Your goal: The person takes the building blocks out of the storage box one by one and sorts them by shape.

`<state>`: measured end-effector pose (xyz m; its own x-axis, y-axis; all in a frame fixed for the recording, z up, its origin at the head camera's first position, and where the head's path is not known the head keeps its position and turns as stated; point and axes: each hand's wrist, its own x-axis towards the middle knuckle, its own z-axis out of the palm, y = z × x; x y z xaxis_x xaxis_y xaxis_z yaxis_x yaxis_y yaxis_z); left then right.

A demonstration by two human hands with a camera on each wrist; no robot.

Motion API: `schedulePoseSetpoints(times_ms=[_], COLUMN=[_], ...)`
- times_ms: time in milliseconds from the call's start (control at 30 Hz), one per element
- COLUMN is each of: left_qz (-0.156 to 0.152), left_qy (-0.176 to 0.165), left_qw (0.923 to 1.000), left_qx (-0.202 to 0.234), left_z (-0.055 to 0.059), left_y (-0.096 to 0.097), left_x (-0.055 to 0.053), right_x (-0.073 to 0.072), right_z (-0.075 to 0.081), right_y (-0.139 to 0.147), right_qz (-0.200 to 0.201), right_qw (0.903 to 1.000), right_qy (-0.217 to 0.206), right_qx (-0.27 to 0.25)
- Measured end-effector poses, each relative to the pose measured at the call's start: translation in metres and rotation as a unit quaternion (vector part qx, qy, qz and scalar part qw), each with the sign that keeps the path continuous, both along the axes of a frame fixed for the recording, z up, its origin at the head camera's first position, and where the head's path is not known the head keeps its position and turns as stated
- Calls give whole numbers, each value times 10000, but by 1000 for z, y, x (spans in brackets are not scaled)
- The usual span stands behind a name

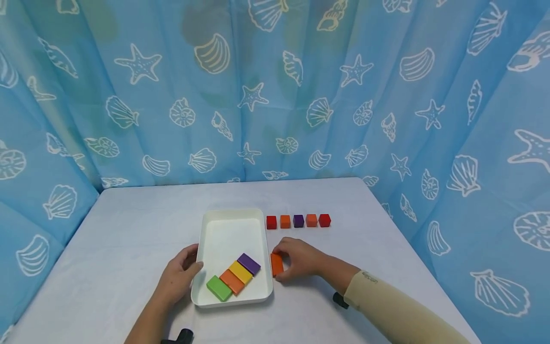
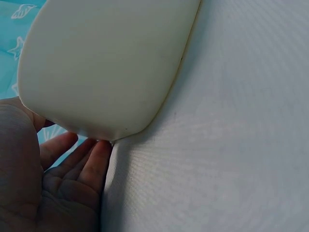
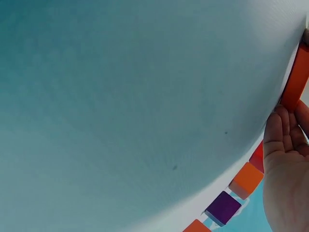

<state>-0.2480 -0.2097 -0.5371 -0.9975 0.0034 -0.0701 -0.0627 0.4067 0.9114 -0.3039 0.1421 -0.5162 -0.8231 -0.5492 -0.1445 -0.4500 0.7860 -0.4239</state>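
My left hand (image 1: pixel 178 273) grips the left side of a white tray (image 1: pixel 232 214), its thumb over the rim. In the left wrist view the fingertips (image 2: pixel 99 157) are at the tray's outer wall. Just right of the tray, my right hand (image 1: pixel 297 258) pinches an orange rectangular block (image 1: pixel 277 265) between thumb and fingers. The right wrist view shows the block (image 3: pixel 297 79) held by its ends at the right edge. Inside the tray, a green block (image 1: pixel 219 288), an orange block (image 1: pixel 232 282), a yellow block (image 1: pixel 240 272) and a purple block (image 1: pixel 248 264) lie in a slanted row.
Behind my right hand, small cubes stand in a row: a red cube (image 1: pixel 271 222), an orange cube (image 1: pixel 285 221), a purple cube (image 1: pixel 298 221), another orange cube (image 1: pixel 311 220) and another red cube (image 1: pixel 324 220). A blue shell-patterned curtain (image 1: pixel 275 95) surrounds the white table (image 1: pixel 142 229).
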Motion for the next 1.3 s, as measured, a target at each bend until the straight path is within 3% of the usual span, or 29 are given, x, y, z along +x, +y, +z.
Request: schedulePoseSetpoints(times_ms=[333,533,700,933,1033,1100,1300], left_qz=[-22,-46,-49,-66,-56,-49,10], left_qy=[-21,-37,-22,-33,-54,-55,-1], left_qw=[10000,10000,10000,9999,10000,10000,10000], left_qx=[55,44,4,68,53,43,67], left_z=[-1,-2,0,0,-1,-2,-1], left_y=[0,1,-1,-4,-4,-4,-2], left_x=[-1,1,0,-1,-2,-2,-4], right_x=[2,14,18,13,8,5,-7], right_z=[0,15,30,36,35,35,39], right_y=[1,4,-2,-26,-36,-42,-60], right_qz=[-109,-120,197,1008,1324,1424,1483], right_qw=[9999,9996,9926,9754,9724,9759,9879], right_qy=[-50,-15,123,-430,-539,-512,-361], right_qx=[-31,-262,-1193,-1915,-1842,-1572,-287])
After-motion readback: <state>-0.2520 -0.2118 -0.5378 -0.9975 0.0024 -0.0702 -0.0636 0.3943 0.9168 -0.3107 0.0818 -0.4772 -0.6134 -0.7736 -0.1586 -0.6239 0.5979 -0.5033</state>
